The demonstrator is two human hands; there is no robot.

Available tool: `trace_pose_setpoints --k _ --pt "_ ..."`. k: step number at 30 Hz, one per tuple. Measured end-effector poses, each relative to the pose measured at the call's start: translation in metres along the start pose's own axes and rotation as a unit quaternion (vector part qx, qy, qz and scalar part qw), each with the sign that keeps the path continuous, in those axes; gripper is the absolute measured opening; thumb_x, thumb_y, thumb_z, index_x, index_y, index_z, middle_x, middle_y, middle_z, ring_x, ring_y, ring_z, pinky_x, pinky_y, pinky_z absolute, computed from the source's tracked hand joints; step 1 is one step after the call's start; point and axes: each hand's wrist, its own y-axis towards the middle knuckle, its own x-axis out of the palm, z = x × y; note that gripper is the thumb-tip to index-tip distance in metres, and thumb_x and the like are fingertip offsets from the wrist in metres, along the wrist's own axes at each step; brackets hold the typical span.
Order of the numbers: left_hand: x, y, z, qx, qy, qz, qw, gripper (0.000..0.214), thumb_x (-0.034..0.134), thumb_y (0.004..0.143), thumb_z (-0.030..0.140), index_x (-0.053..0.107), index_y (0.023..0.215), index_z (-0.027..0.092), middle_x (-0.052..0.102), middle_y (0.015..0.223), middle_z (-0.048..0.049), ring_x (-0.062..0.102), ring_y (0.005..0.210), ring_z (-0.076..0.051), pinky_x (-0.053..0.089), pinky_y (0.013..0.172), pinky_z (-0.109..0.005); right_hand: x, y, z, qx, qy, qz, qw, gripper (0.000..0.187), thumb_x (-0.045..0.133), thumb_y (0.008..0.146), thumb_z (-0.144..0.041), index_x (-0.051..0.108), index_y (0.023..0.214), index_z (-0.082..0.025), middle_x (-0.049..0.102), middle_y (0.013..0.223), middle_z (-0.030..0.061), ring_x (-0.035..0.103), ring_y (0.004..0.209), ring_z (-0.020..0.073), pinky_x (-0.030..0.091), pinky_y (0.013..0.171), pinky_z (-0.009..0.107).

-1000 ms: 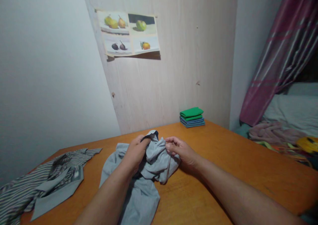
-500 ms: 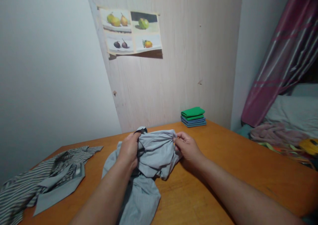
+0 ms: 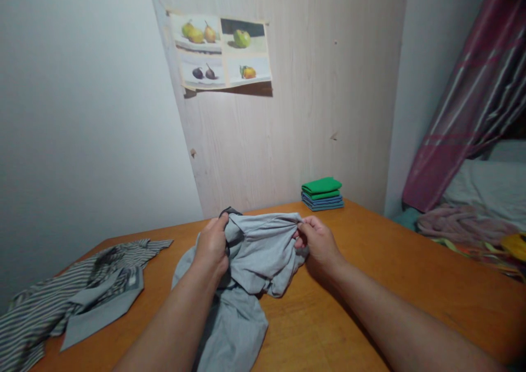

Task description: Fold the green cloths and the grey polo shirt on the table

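A crumpled grey garment [image 3: 255, 257] lies on the orange wooden table [image 3: 370, 284] right in front of me. My left hand [image 3: 212, 247] is closed on its upper left edge, near a dark collar. My right hand [image 3: 318, 241] pinches the upper right edge. The cloth is stretched between the two hands and lifted a little, while its lower part trails down over the table towards me.
A striped garment with grey trim [image 3: 69, 301] lies spread at the table's left. A small stack of folded green and blue cloths [image 3: 322, 193] sits at the far edge by the wooden wall panel. A fruit poster [image 3: 222, 51] hangs above. A bed and curtain are on the right.
My hands have moved apart, pulling the bunched grey cloth wider between them. The view has drifted slightly, so everything sits a little further right.
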Motion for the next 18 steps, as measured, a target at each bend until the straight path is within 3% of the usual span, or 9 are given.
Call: trace_pose_setpoints --k 9,18 --pt "0.0008 0.0003 0.0031 -0.040 -0.041 0.002 0.998 0.023 0.070 0.078 0.038 0.067 0.090 0.019 0.072 0.081 -0.0012 0.068 0.066 -0.015 0.053 0.068 -0.028 -0.0034 0.0034 -0.0031 -0.010 0.001 0.044 0.999 0.010 0.058 0.085 -0.031 0.058 0.081 -0.022 0.066 0.066 -0.0024 0.052 0.047 0.0093 0.037 0.046 0.021" --pt "0.0037 -0.0032 0.0033 -0.077 -0.048 -0.015 0.996 0.027 0.073 0.080 0.041 0.064 0.088 0.016 0.069 0.070 -0.0003 0.066 0.058 -0.015 0.051 0.059 -0.025 -0.0055 0.0053 0.0008 -0.005 0.011 0.049 0.999 0.011 0.060 0.084 -0.031 0.059 0.080 -0.021 0.065 0.068 -0.0018 0.051 0.047 0.0094 0.037 0.047 0.022"
